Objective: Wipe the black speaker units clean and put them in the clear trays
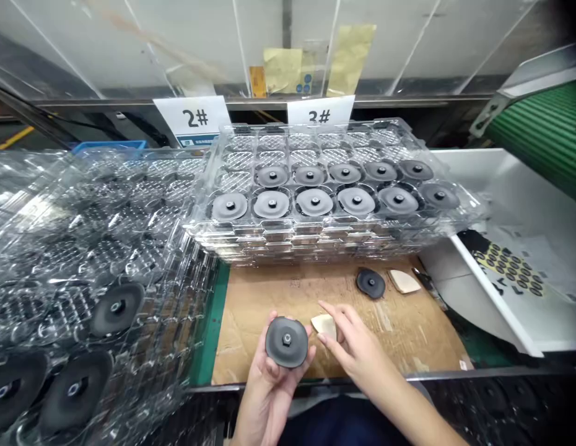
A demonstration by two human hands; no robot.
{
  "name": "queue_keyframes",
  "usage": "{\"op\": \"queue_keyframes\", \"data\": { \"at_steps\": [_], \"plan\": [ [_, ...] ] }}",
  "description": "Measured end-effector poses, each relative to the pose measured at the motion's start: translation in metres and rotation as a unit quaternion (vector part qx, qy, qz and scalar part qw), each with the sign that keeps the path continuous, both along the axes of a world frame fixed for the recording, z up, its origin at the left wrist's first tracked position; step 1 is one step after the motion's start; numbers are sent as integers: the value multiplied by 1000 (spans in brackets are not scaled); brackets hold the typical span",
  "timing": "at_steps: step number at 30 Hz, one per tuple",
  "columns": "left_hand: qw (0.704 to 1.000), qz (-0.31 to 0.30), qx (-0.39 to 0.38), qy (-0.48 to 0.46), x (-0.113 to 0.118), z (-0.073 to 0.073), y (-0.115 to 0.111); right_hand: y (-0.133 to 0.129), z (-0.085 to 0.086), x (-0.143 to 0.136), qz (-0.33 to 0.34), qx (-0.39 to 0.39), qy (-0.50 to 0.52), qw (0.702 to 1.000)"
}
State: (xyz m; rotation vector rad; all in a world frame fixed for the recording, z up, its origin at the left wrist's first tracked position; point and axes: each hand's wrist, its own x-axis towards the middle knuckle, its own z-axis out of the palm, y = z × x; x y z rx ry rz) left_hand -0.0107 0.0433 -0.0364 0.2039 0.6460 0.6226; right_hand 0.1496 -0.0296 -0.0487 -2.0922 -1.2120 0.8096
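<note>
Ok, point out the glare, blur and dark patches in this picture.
In the head view, glare streaks the clear trays at left, where outlines smear; the top-right corner falls nearly black; the black disc in the left hand and the 2# sign look fairly crisp.

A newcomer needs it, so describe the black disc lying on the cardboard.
Find the brown cardboard in front of the stacked clear trays. Towards its right, left of a loose cream pad, is the black disc. Unlike discs in the trays or the left hand, it lies on cardboard.
</note>
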Motion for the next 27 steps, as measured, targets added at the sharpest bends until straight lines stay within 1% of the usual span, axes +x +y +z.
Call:
{"op": "queue_keyframes", "data": {
  "at_steps": [3, 5, 8, 10, 12, 13, 15, 18, 20, 21, 23, 24, 25, 27],
  "plan": [
    [1000, 12, -11, -15, -1, 0, 1, -2, -17, -1, -19, -8, -55, 998],
    [999, 25, -20, -13, -1, -1, 2, -6, -30, -3, -17, 8, -70, 997],
    [999, 39, -23, -15, 1, -4, 5, -12, -45, -6, 18, 57, -58, 997],
    [999, 44, -15, -15, 3, -4, 7, -12, -46, -6, 50, 87, -39, 994],
    [999, 43, -1, -8, 7, -3, 9, -5, -36, -1, 65, 106, -22, 992],
    [999, 39, 7, -4, 9, -2, 10, 0, -27, 2, 61, 113, -14, 992],
    [999, 32, 26, 9, 15, 1, 10, 12, 0, 6, 39, 125, -2, 991],
    [998, 27, 55, 34, 23, 7, 7, 28, 49, 2, 17, 163, 15, 986],
    [997, 9, 59, 44, 26, 11, 5, 34, 76, -4, 72, 210, 30, 975],
    [997, -2, 60, 48, 27, 13, 4, 36, 85, -7, 106, 210, 43, 971],
    [996, -15, 64, 58, 28, 16, 2, 38, 95, -10, 178, 168, 70, 967],
    [995, -17, 68, 67, 28, 17, 2, 40, 97, -9, 198, 142, 75, 967],
    [994, -20, 71, 78, 29, 19, 1, 41, 96, -9, 200, 131, 70, 968],
    [993, -32, 69, 91, 29, 21, 1, 42, 93, -8, 158, 170, 35, 972]
  ]
}}
